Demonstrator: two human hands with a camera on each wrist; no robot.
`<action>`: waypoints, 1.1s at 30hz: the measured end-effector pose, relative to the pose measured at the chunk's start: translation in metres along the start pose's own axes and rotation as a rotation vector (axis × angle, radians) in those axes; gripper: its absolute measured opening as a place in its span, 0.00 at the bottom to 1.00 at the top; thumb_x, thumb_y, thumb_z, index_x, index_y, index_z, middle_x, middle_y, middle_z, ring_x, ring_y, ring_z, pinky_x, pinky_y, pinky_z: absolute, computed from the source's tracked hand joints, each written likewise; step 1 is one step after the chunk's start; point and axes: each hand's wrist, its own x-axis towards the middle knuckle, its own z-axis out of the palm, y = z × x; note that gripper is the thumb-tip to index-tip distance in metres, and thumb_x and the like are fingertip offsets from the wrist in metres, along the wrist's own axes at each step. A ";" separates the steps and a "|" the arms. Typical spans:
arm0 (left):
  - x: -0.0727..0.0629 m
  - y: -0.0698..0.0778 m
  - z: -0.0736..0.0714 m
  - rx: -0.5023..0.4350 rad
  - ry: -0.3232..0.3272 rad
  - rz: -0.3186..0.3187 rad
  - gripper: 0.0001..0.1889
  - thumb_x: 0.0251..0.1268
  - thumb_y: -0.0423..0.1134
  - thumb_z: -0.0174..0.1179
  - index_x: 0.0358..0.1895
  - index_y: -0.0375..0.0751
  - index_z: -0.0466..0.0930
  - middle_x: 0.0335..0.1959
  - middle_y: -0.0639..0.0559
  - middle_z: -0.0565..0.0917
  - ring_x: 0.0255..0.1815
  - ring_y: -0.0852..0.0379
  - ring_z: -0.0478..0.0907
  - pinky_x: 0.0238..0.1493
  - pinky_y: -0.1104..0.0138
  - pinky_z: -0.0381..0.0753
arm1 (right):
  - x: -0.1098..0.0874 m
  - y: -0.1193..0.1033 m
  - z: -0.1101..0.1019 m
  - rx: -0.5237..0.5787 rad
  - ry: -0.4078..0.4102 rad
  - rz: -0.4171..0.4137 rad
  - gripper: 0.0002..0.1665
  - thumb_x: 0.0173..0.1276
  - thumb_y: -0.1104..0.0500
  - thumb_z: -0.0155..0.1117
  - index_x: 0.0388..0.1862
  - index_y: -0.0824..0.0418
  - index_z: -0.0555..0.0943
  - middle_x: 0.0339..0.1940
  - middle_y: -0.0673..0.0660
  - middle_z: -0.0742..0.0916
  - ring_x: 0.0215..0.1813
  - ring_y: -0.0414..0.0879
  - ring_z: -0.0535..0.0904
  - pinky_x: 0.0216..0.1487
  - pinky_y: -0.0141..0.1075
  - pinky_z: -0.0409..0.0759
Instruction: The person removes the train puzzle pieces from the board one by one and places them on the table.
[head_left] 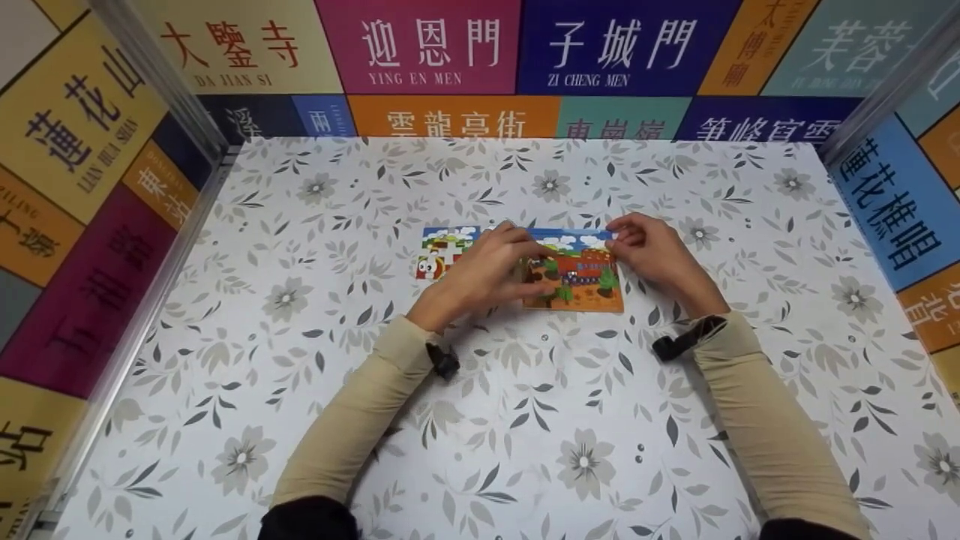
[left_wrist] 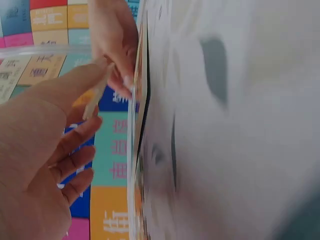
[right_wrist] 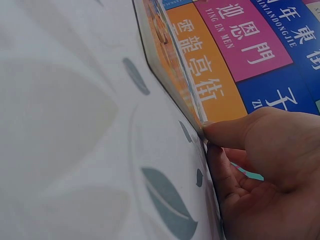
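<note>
A colourful picture board (head_left: pixel 589 292), with a red train, trees and orange ground, lies flat on the table. Left of it shows another picture section (head_left: pixel 433 262) with a train's face; my left hand hides how the two join. My left hand (head_left: pixel 487 266) hovers over the board's left part. In the left wrist view, its thumb and index finger pinch a thin flat piece (left_wrist: pixel 98 95), seen edge-on. At the board's upper right edge, my right hand (head_left: pixel 656 251) holds on with thumb and fingertips; the right wrist view shows the thumb tip against the edge.
A white cloth with grey flowers and leaves covers the table (head_left: pixel 585 457). Panels with large Chinese lettering (head_left: pixel 431 49) stand along the back and both sides. Dark straps with small cameras sit on both wrists.
</note>
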 end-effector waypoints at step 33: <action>-0.052 -0.046 -0.023 -0.161 -0.157 -0.058 0.28 0.63 0.55 0.80 0.64 0.50 0.89 0.50 0.51 0.88 0.50 0.48 0.78 0.56 0.53 0.74 | -0.001 0.000 0.000 0.011 -0.002 -0.002 0.21 0.81 0.55 0.67 0.67 0.62 0.82 0.54 0.61 0.86 0.53 0.44 0.83 0.52 0.26 0.78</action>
